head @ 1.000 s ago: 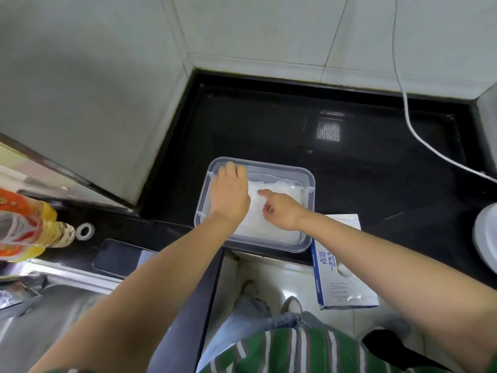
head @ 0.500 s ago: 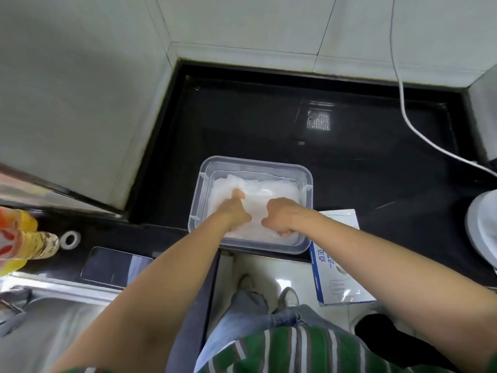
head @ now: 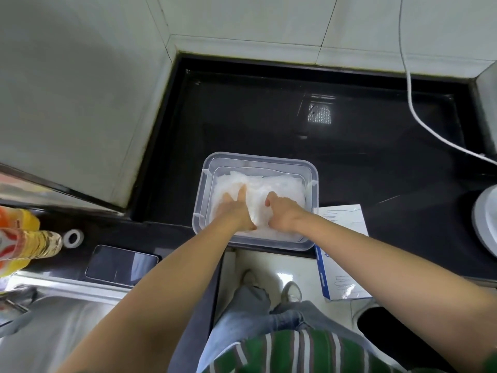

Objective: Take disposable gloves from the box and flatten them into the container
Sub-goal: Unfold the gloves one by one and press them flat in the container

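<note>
A clear rectangular plastic container (head: 258, 160) stands at the front edge of the black counter. A layer of thin translucent disposable gloves (head: 279, 187) fills its bottom. Both my hands are inside it. My left hand (head: 236, 208) lies palm down on the gloves with fingers spread toward the far side. My right hand (head: 282, 214) presses down beside it with its fingers partly curled onto the gloves. The white and blue glove box (head: 341, 251) lies flat just right of the container, partly under my right forearm.
A phone (head: 121, 267) lies face up at the front left, with a tape roll (head: 73, 238) and a yellow oil bottle (head: 24, 243) beyond it by the steel sink (head: 53, 332). A white cable (head: 419, 122) crosses the back right. A white round object (head: 486, 224) sits at the right edge.
My left hand drew back from the far left rim, curled near the front, and now spreads flat again. My right hand stayed pressed on the gloves near the front.
</note>
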Available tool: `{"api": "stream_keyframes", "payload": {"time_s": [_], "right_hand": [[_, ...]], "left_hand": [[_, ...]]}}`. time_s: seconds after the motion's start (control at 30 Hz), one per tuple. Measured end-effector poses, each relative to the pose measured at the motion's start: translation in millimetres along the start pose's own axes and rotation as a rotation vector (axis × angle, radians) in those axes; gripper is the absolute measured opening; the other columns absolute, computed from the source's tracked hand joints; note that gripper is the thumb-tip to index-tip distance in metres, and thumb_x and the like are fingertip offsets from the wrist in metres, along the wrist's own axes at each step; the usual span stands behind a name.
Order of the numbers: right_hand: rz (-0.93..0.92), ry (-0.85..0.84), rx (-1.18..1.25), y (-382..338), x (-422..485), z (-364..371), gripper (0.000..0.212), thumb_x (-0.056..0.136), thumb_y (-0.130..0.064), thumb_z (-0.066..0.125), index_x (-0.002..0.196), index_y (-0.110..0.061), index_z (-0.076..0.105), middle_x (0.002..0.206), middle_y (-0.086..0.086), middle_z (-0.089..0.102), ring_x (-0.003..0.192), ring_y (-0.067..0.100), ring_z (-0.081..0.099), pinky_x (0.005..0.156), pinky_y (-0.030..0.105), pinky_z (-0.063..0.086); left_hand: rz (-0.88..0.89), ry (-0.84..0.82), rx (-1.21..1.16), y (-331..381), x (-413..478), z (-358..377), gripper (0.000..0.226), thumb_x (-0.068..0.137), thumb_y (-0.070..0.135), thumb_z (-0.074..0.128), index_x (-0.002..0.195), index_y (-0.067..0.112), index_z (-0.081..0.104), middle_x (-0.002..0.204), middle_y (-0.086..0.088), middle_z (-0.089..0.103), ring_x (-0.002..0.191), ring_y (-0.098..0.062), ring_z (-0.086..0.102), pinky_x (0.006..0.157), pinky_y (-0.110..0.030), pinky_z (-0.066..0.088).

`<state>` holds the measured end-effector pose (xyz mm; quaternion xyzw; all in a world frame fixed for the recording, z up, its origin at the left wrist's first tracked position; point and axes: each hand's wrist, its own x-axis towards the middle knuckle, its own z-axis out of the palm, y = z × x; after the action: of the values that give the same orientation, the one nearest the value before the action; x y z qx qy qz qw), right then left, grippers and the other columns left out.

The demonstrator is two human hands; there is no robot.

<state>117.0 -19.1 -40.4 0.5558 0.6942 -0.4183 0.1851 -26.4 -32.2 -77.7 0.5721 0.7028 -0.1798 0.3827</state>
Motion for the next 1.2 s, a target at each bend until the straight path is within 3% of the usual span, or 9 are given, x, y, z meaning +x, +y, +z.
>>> {"api": "stream_keyframes", "payload": {"time_s": [0.2, 0.33, 0.4, 0.53, 0.63, 0.7, 0.83, 1.03, 1.2], "right_hand": [[0.008, -0.055, -0.047, 2.8, 4.2, -0.4, 0.077, 0.093, -0.013, 0.06, 0.154, -0.012, 0.015, 0.129, 0.013, 0.052, 0.105, 0.027, 0.057, 0.069, 0.028, 0.049], [-0.218, 0.354, 0.123, 9.0, -8.9, -15.7, 0.031, 0.096, -0.017, 0.057, 0.126, -0.017, 0.062, 0.117, 0.004, 0.065, 0.1, 0.017, 0.06, 0.094, 0.031, 0.049], [-0.278, 0.592, 0.281, 19.0, -20.3, -26.2, 0.016, 0.094, -0.019, 0.058, 0.101, -0.02, 0.073, 0.098, -0.002, 0.072, 0.083, 0.013, 0.063, 0.085, 0.034, 0.054], [-0.142, 0.805, 0.341, 61.7, -44.1, -35.5, 0.017, 0.091, -0.022, 0.057, 0.078, -0.015, 0.066, 0.069, 0.001, 0.066, 0.067, 0.022, 0.063, 0.067, 0.041, 0.055], [0.004, 0.686, 0.276, 95.8, -62.4, -27.5, 0.028, 0.09, -0.026, 0.054, 0.068, -0.011, 0.061, 0.066, 0.007, 0.063, 0.066, 0.028, 0.06, 0.059, 0.037, 0.049], [0.081, 0.53, 0.182, 112.8, -74.6, -18.3, 0.031, 0.089, -0.025, 0.053, 0.06, -0.013, 0.056, 0.064, 0.006, 0.059, 0.065, 0.028, 0.056, 0.055, 0.031, 0.04], [0.203, 0.296, -0.109, 130.3, -95.9, 3.1, 0.005, 0.084, -0.022, 0.056, 0.084, -0.017, 0.059, 0.081, -0.002, 0.056, 0.076, 0.023, 0.056, 0.064, 0.03, 0.042], [0.172, 0.369, -0.207, 143.7, -88.3, 39.3, 0.024, 0.089, -0.025, 0.056, 0.111, -0.023, 0.066, 0.107, 0.002, 0.068, 0.093, 0.025, 0.066, 0.07, 0.031, 0.05], [0.131, 0.471, -0.154, 149.2, -87.1, 46.8, 0.018, 0.09, -0.014, 0.057, 0.097, -0.015, 0.073, 0.096, 0.005, 0.068, 0.083, 0.026, 0.068, 0.068, 0.028, 0.051]], "left_hand": [[0.001, -0.004, -0.045, 1.1, -6.9, -4.8, 0.111, 0.083, 0.045, 0.071, 0.151, 0.034, -0.017, 0.157, -0.016, 0.014, 0.135, -0.036, 0.036, 0.106, -0.044, 0.041], [0.046, 0.324, -0.033, 13.9, -26.1, -17.4, 0.052, 0.095, 0.035, 0.055, 0.141, 0.018, 0.038, 0.123, -0.01, 0.059, 0.106, -0.026, 0.059, 0.076, -0.031, 0.048], [0.097, 0.531, -0.08, 26.6, -38.3, -24.7, 0.026, 0.098, 0.027, 0.048, 0.116, 0.013, 0.06, 0.102, -0.008, 0.067, 0.092, -0.026, 0.063, 0.068, -0.031, 0.047], [0.262, 0.661, -0.249, 63.2, -61.5, -20.6, 0.019, 0.098, 0.026, 0.047, 0.097, 0.016, 0.063, 0.075, 0.001, 0.056, 0.072, -0.02, 0.06, 0.056, -0.024, 0.038], [0.449, 0.599, -0.31, 98.5, -82.4, -4.8, 0.013, 0.098, 0.026, 0.049, 0.091, 0.021, 0.059, 0.062, 0.008, 0.048, 0.057, -0.013, 0.049, 0.052, -0.016, 0.033], [0.577, 0.504, -0.335, 119.7, -94.4, 12.5, 0.015, 0.096, 0.024, 0.05, 0.088, 0.018, 0.061, 0.061, 0.008, 0.052, 0.063, -0.015, 0.054, 0.058, -0.025, 0.042], [0.611, 0.238, -0.252, 149.1, -103.8, 52.3, 0.016, 0.098, 0.023, 0.042, 0.096, 0.013, 0.055, 0.089, -0.006, 0.064, 0.078, -0.023, 0.054, 0.067, -0.031, 0.039], [0.41, -0.004, -0.155, 141.4, -102.1, 87.5, 0.038, 0.099, 0.018, 0.036, 0.136, 0.008, 0.033, 0.118, -0.019, 0.06, 0.1, -0.035, 0.06, 0.074, -0.036, 0.043], [0.369, -0.048, -0.227, 134.6, -98.1, 91.5, 0.05, 0.1, 0.016, 0.036, 0.149, 0.015, 0.027, 0.124, -0.017, 0.06, 0.108, -0.035, 0.06, 0.094, -0.046, 0.049]]}}
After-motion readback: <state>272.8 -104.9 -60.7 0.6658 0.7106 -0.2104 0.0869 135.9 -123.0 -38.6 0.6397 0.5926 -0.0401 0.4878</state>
